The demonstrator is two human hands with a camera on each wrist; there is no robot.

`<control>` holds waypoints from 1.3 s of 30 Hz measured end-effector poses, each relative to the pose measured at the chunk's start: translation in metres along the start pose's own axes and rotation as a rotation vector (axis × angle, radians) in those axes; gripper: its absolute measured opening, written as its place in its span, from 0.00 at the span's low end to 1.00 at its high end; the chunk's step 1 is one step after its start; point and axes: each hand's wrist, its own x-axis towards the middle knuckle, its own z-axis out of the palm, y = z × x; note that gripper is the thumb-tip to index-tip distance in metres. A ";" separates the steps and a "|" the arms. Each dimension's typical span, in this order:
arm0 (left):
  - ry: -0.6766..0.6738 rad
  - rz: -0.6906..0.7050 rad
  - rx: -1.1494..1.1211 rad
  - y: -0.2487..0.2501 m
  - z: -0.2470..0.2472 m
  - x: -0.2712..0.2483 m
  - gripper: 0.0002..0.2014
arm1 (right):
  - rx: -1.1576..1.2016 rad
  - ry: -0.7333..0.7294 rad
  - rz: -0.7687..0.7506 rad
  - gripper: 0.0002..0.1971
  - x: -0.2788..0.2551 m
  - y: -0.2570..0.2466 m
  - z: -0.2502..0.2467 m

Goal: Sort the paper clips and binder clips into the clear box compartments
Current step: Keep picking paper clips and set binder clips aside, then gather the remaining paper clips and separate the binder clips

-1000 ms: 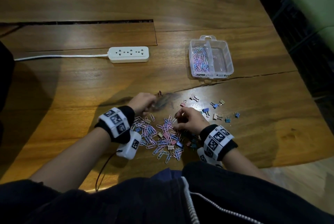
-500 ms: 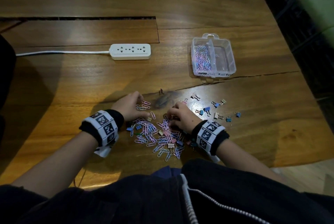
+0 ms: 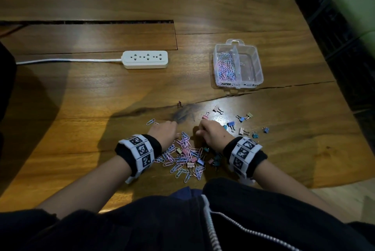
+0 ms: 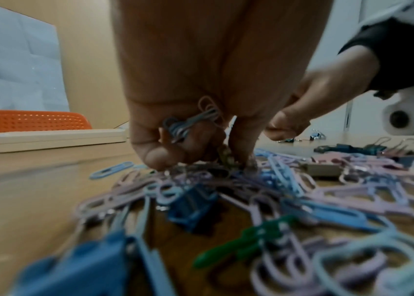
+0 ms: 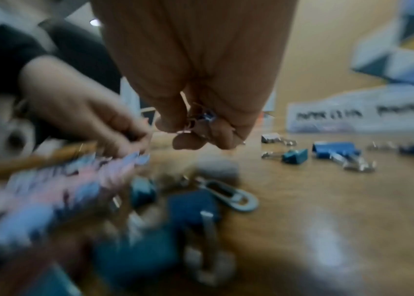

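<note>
A heap of pastel paper clips (image 3: 185,157) mixed with small binder clips lies near the table's front edge. My left hand (image 3: 165,131) is at the heap's far left side, fingers curled around a bunch of paper clips (image 4: 190,122). My right hand (image 3: 211,132) is at the heap's far right side, fingers curled around a few clips (image 5: 202,118). More binder clips (image 3: 242,125) are scattered to the right of it. The clear box (image 3: 237,65) stands farther back; its left compartment holds paper clips, its right one looks empty.
A white power strip (image 3: 145,59) with its cable lies at the back left. A dark slot (image 3: 87,22) runs across the wooden table (image 3: 81,98) behind it. The table's curved right edge drops off beyond the box. An orange chair back (image 4: 28,122) shows past the table.
Both hands have shifted slightly away from me along the heap's far side. The left hand has closed on more paper clips. The box and the scattered binder clips have not moved.
</note>
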 end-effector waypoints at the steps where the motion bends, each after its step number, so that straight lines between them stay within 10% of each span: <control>1: -0.005 0.001 0.022 0.001 0.000 0.000 0.18 | 0.159 0.045 0.020 0.05 0.000 0.000 -0.001; 4: -0.001 0.000 -0.120 0.003 -0.006 -0.002 0.16 | 0.657 0.036 0.085 0.06 -0.001 0.000 -0.003; 7: 0.017 -0.059 -0.739 -0.003 -0.016 -0.003 0.09 | 0.931 -0.090 0.214 0.13 0.002 -0.005 0.000; 12: -0.057 -0.142 -1.549 -0.026 -0.024 -0.014 0.12 | 0.664 -0.073 0.229 0.16 0.003 -0.024 0.004; 17: -0.074 -0.153 -1.345 -0.038 -0.016 -0.024 0.11 | -0.009 0.005 0.014 0.08 -0.003 -0.032 0.016; 22: 0.016 -0.111 -0.638 -0.040 -0.001 -0.042 0.12 | -0.253 0.043 -0.016 0.21 0.003 -0.031 0.025; 26: 0.070 -0.143 -0.105 -0.030 0.011 -0.051 0.28 | -0.310 0.026 -0.075 0.17 0.001 -0.030 0.022; 39: 0.061 -0.028 -0.029 -0.007 0.017 -0.035 0.18 | 0.036 -0.074 0.149 0.05 -0.010 -0.005 0.004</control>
